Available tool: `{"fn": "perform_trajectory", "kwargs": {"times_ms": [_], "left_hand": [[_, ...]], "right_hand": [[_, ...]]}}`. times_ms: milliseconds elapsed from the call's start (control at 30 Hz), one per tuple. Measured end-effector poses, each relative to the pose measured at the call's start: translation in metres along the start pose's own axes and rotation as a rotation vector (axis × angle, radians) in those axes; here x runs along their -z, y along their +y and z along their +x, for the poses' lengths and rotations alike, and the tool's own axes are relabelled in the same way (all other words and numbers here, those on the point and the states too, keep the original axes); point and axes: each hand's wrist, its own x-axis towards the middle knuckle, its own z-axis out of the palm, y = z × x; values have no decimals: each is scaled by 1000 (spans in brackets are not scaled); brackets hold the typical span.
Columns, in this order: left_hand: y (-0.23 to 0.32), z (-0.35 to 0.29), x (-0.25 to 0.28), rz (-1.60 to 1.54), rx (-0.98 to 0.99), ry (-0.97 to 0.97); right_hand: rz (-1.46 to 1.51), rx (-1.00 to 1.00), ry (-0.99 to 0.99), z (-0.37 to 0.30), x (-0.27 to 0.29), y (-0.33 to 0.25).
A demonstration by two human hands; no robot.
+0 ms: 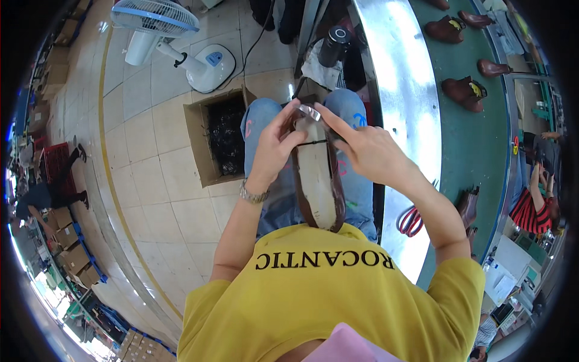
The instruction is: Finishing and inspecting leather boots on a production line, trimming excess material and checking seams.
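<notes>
Left fingers (pixel 283 122): grasping brown shoe's (pixel 316 181) far end
Right fingers (pixel 335 122): against its right side, grip unclear
Shoe: between them

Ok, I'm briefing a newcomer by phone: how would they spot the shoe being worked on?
Find the yellow shirt, then the blue jeans beyond it. Over the jeans, between the left hand and right hand, lies the shoe. Its pale underside faces up, unlike the brown shoes on the green surface to the right.
</notes>
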Motion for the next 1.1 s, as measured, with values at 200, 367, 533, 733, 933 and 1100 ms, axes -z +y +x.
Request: {"fn": "perform_trajectory", "kwargs": {"times_ms": [200, 367, 533, 733, 933, 1100], "left_hand": [[-5, -44, -23, 286, -132, 98], [-25, -67, -31, 375, -76, 111], [-23, -95, -27, 806, 87, 305], [-20, -97, -20, 1031, -175, 337], [-32, -99, -18, 884, -191, 348], [-36, -95, -33, 1036, -320, 371]], "right_hand": [[438, -652, 438, -69, -31, 69], [-4, -681, 645, -115, -119, 151], [-29, -968, 1016, -253, -161, 159], [610, -1281, 592, -299, -168, 120], [1335, -699, 246, -197, -55, 13], [1465, -517, -263, -144, -28, -27]]}}
